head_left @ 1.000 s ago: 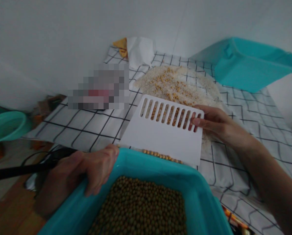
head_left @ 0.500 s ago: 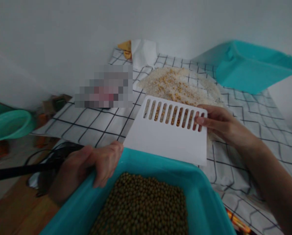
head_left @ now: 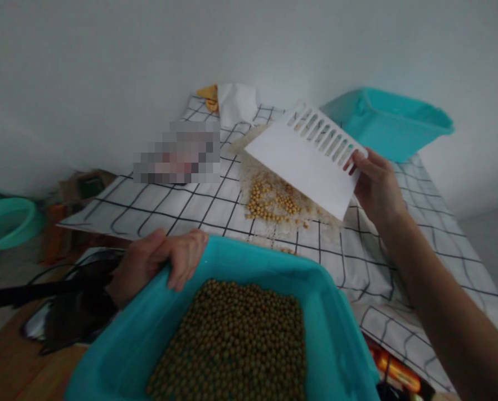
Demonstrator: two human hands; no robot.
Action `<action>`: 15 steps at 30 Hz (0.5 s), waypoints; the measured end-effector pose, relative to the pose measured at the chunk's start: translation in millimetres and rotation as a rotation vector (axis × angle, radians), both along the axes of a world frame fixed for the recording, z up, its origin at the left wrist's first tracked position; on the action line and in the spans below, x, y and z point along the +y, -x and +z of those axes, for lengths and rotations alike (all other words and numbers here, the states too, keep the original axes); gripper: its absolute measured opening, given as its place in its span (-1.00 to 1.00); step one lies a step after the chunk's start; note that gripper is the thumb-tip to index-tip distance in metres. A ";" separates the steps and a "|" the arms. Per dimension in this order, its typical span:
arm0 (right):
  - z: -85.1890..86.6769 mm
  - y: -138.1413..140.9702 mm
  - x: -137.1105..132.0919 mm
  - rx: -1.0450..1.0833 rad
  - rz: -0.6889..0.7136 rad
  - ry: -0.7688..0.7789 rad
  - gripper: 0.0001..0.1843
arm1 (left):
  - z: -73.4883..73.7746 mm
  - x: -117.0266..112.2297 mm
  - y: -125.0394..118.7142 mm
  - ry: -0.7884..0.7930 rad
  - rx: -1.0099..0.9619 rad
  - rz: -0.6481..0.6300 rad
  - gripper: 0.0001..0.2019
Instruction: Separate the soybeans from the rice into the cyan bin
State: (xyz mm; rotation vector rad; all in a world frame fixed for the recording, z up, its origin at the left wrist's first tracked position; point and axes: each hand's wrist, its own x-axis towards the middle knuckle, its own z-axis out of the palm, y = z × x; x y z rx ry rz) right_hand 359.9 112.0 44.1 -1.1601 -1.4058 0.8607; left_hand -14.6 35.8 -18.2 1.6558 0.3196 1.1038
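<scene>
My left hand is closed over the left far corner of a turquoise plastic bin, fingers hooked inside the rim. Round brownish-green beans cover the bin's floor. A flat white plastic board with a row of slots along one edge is raised over the table, tilted. My right hand pinches its slotted end at the right, fingers partly through the slots. Below the board, yellow beans lie scattered with pale fine grains on the cloth. The board hides part of that spread.
A checked cloth covers the table. At the back right stands another turquoise bin. A white crumpled packet is at the back, beside a blurred-out patch. A green basin stands low at the left. A black bar crosses the lower left.
My right hand has lifted the board off the near bin's far rim and moved it away, turning it and uncovering yellow beans. My left hand stays on the bin.
</scene>
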 end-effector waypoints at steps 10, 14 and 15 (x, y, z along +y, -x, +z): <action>-21.5 -35.5 29.0 0.283 -0.370 -0.105 -0.62 | 13.8 -0.7 -13.4 0.079 -0.080 0.088 -0.29; -25.2 -31.5 25.0 0.308 -0.371 -0.077 -0.70 | 8.9 2.3 -16.0 0.022 -0.047 0.115 -0.28; -26.8 -30.9 25.5 0.311 -0.362 -0.070 -0.70 | 6.3 3.7 -16.1 0.011 -0.046 0.128 -0.27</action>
